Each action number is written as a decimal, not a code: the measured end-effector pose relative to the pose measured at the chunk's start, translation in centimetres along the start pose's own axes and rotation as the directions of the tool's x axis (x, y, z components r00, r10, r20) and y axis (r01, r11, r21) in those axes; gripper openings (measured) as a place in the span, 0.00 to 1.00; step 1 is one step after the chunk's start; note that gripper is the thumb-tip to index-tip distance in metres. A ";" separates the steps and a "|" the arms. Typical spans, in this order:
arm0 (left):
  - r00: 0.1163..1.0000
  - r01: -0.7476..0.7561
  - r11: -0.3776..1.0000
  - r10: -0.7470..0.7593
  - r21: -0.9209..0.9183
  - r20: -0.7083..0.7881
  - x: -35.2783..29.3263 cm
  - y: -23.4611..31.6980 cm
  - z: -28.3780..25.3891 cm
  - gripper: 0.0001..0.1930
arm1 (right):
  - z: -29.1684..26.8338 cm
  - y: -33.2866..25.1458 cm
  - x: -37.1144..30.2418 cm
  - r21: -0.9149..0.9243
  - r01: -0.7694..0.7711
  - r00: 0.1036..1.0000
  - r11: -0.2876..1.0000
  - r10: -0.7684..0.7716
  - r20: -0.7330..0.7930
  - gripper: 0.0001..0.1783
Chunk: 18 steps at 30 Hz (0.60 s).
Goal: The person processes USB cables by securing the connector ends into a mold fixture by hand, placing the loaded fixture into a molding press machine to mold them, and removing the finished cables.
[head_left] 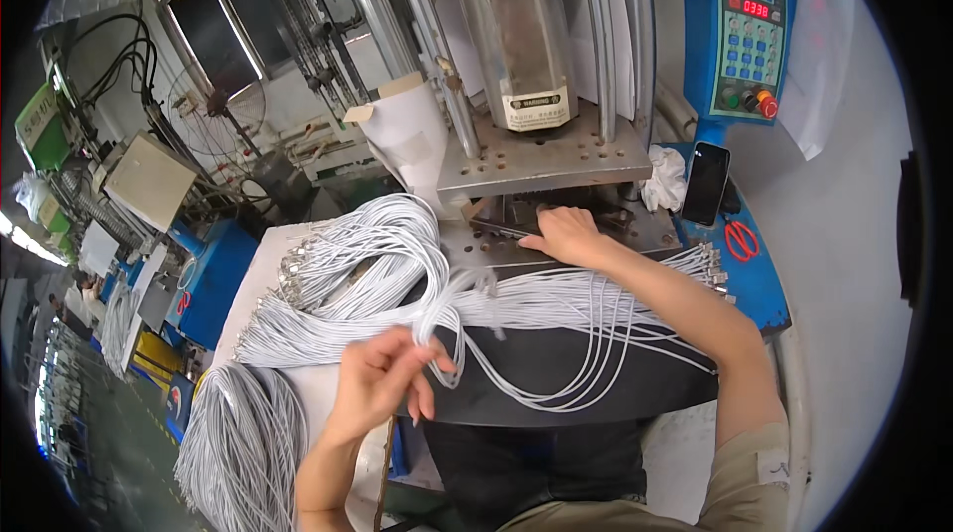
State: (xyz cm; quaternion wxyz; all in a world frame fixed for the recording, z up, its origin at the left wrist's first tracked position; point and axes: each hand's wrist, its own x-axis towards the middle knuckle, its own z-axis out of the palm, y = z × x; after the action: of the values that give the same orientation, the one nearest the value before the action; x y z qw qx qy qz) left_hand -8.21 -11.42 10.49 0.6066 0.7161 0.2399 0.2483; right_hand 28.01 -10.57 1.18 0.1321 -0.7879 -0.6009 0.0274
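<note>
My left hand [382, 378] is raised over the front of the table, thumb and fingers pinched on a few white cables [536, 399] that hang in loops to its right. Under the press's steel plate [546, 167], my right hand [568, 234] rests on the dark metal mould [511, 228], its fingers curled. What those fingers grip is hidden. Between my hands a bundle of white cables [556, 299] lies across the table, with metal connectors [710, 269] at its right end. Another looped white cable bundle [397, 244] lies to the left, behind my left hand.
Grey cables [243, 433] hang over the table's left edge. On the blue surface at right are a black phone [706, 183], red-handled scissors [741, 240] and crumpled white cloth or paper [664, 180]. A blue control panel [745, 36] stands above; steel columns [599, 36] flank the press.
</note>
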 end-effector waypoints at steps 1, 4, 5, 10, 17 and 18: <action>1.000 0.000 1.000 0.000 0.001 -0.004 0.1 -0.1 -0.3 0.09 | 0.3 0.0 -0.1 -0.043 0.048 0.998 0.998 -0.049 -0.032 0.31; 0.999 -0.033 0.999 0.033 0.015 0.010 1.2 -0.9 -2.1 0.08 | 1.0 0.4 -1.3 -0.027 0.114 0.980 0.993 -0.117 -0.163 0.31; 0.999 -0.031 0.999 0.030 0.017 0.011 1.4 -1.2 -2.4 0.08 | 0.8 0.2 -1.6 -0.019 0.146 0.963 0.989 -0.146 -0.226 0.31; 0.995 -0.055 0.998 0.059 -0.043 0.084 1.7 -2.5 -2.7 0.08 | -2.0 -1.5 -4.3 0.966 -0.258 0.898 0.031 -0.361 0.252 0.26; 0.995 -0.012 0.999 0.017 -0.042 0.101 1.8 -3.2 -2.6 0.08 | -2.2 -1.9 -9.3 0.919 -0.349 0.895 -0.187 -0.358 0.267 0.23; 0.994 -0.018 1.000 0.019 -0.010 0.111 1.8 -3.1 -2.6 0.08 | -1.9 -1.8 -9.8 0.967 -0.247 0.920 -0.061 -0.327 0.214 0.19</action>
State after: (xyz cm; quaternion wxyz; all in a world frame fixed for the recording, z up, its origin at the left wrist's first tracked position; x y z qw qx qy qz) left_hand -8.67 -7.87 7.96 0.6199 0.7284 0.1979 0.2145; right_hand 24.00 -19.80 2.30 0.5424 -0.3971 -0.4245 0.6065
